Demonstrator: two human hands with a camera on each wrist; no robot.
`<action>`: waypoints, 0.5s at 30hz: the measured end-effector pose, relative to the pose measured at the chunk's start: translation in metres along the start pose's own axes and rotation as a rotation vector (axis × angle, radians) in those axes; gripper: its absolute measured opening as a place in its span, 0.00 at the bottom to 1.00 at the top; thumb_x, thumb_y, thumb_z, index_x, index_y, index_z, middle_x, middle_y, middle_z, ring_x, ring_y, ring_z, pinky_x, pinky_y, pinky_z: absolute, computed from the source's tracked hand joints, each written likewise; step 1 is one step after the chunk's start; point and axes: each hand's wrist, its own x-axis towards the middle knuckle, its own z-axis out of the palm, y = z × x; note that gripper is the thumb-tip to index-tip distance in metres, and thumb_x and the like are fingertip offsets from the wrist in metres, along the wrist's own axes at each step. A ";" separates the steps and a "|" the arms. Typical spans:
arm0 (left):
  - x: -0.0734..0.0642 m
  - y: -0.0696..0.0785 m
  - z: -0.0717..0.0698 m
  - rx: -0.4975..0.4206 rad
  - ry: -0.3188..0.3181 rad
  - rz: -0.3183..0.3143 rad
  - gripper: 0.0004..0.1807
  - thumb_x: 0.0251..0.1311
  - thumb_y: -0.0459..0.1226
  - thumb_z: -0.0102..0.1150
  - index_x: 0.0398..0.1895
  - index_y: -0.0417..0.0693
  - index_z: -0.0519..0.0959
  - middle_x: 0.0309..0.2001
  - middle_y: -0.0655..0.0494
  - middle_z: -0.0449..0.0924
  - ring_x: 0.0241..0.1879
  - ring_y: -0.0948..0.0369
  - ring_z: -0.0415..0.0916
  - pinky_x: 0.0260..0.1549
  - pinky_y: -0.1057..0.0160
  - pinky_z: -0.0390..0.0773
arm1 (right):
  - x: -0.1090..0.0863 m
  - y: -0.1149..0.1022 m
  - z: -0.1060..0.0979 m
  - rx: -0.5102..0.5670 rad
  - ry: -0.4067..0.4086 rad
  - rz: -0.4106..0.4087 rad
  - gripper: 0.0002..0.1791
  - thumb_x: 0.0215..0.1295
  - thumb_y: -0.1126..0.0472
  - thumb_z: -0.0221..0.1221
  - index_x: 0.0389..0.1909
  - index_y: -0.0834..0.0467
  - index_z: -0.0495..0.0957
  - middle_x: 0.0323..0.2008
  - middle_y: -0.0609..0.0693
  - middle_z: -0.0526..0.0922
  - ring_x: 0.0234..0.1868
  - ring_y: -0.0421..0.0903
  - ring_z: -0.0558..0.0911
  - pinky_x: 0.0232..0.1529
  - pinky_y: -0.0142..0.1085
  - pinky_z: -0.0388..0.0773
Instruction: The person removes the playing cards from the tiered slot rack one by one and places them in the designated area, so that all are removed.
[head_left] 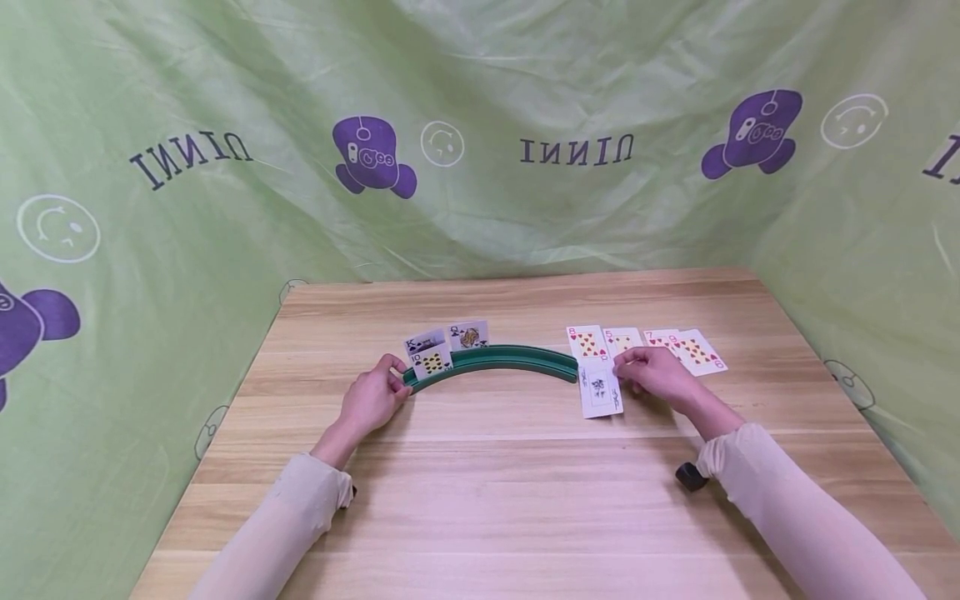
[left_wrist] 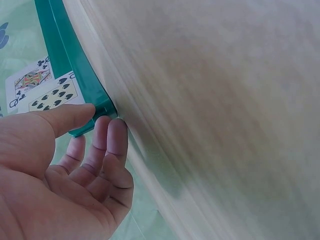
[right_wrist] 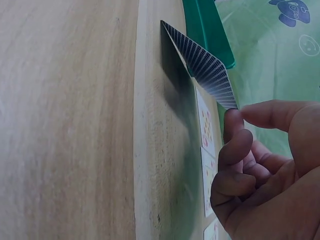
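Curved, grooved green plastic rack (head_left: pixel 517 358) laid between the hands on wood-grained tabletop (head_left: pixel 480 500). One end is pinched between thumb and fingers by the left hand (head_left: pixel 372 397); three white paper-thin cards (head_left: pixel 432 363) are slotted just beside. White rectangular joker card (head_left: pixel 599 393), dark-patterned back, is pinched tilted by the right hand (head_left: pixel 660 374), near the opposite end.

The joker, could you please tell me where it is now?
In the head view, the joker is right of centre, pinched in the right hand, beside the right end of the green rack.
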 end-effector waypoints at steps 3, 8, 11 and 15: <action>0.000 0.000 0.000 -0.001 -0.002 -0.002 0.17 0.61 0.38 0.66 0.49 0.49 0.72 0.36 0.52 0.88 0.32 0.58 0.78 0.34 0.60 0.72 | -0.001 0.000 -0.001 -0.009 0.001 0.002 0.18 0.68 0.60 0.58 0.53 0.67 0.77 0.34 0.51 0.83 0.30 0.41 0.77 0.32 0.33 0.76; -0.001 0.001 -0.001 -0.002 0.003 0.000 0.16 0.60 0.38 0.66 0.48 0.49 0.72 0.36 0.53 0.88 0.33 0.58 0.80 0.34 0.59 0.73 | -0.002 0.001 -0.002 -0.018 0.002 0.001 0.19 0.68 0.59 0.58 0.54 0.67 0.78 0.35 0.53 0.84 0.30 0.42 0.77 0.31 0.34 0.75; -0.001 0.001 -0.001 -0.001 0.008 0.002 0.16 0.59 0.38 0.66 0.48 0.49 0.73 0.37 0.53 0.88 0.33 0.57 0.82 0.35 0.57 0.75 | -0.003 0.000 -0.004 -0.029 -0.003 0.017 0.19 0.69 0.58 0.58 0.55 0.65 0.78 0.37 0.53 0.84 0.31 0.44 0.77 0.33 0.35 0.74; -0.001 0.001 -0.001 0.000 0.007 0.001 0.16 0.60 0.38 0.66 0.48 0.50 0.73 0.37 0.53 0.88 0.34 0.57 0.82 0.35 0.56 0.75 | -0.004 -0.003 -0.006 -0.037 -0.007 0.038 0.20 0.69 0.58 0.57 0.57 0.64 0.77 0.40 0.54 0.84 0.33 0.45 0.77 0.35 0.36 0.73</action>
